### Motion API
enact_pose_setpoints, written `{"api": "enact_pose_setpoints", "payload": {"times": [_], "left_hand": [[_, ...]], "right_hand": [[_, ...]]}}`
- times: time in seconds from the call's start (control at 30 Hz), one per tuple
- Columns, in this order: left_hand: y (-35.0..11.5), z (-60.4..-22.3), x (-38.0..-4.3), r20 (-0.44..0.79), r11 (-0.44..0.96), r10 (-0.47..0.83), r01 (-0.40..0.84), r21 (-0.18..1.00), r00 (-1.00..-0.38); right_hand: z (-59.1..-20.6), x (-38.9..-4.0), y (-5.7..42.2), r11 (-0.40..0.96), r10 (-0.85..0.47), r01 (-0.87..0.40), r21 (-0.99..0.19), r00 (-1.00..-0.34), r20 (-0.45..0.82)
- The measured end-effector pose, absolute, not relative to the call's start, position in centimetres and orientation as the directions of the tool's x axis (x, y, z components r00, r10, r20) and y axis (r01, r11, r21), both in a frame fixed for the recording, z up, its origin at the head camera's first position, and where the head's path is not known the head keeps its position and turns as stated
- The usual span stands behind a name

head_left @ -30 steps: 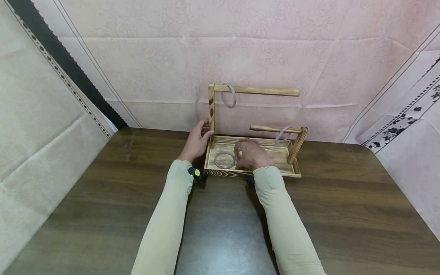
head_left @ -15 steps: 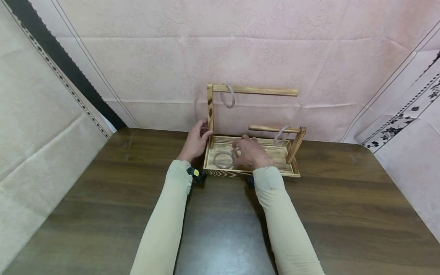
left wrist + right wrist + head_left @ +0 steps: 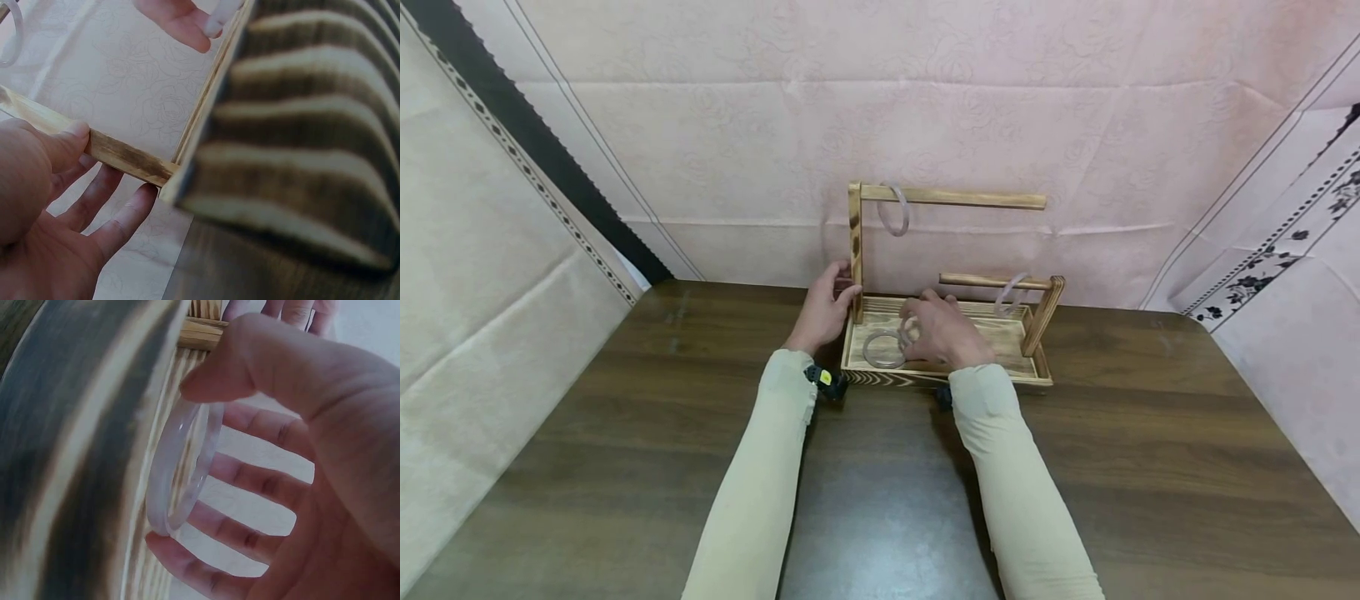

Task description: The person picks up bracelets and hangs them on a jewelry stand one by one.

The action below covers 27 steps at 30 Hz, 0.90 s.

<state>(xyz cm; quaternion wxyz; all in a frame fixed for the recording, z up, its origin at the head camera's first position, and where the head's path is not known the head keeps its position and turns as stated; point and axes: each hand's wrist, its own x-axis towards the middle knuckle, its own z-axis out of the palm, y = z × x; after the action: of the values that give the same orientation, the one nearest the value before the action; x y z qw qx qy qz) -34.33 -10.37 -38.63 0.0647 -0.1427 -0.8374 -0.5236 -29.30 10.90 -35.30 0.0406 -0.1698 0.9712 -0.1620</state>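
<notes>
My left hand grips the tall wooden post of a bangle stand, thumb on one side and fingers behind. Over the stand's tray, my right hand holds a translucent pale bangle between thumb and fingertips, tilted up on edge. Another clear bangle lies in the tray's left part, overlapped in the head view by the held one. A pale bangle hangs on the upper rod; a lilac bangle hangs on the lower rod.
The stand sits at the far edge of a dark wooden table. Behind it rises a pink patterned cloth. A short slanted post carries the lower rod at the tray's right end.
My right hand has shifted slightly left with its bangle, which now overlaps the lying one in view. The left hand stays on the post. The head view has drifted a little.
</notes>
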Motion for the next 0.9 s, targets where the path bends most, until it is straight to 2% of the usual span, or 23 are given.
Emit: {"api": "enact_pose_setpoints", "payload": {"times": [0.23, 0.9], "left_hand": [[-10.4, -38.7, -34.4, 0.29, 0.423, 0.179, 0.34, 0.84, -0.94], [-10.4, -38.8, -34.4, 0.275, 0.427, 0.174, 0.324, 0.844, -0.946]], "right_hand": [[-34.8, -28.9, 10.6, 0.866, -0.381, -0.357, -0.349, -0.925, 0.001], [-33.8, -27.9, 10.0, 0.849, -0.415, -0.385, -0.363, -0.91, -0.007]]}}
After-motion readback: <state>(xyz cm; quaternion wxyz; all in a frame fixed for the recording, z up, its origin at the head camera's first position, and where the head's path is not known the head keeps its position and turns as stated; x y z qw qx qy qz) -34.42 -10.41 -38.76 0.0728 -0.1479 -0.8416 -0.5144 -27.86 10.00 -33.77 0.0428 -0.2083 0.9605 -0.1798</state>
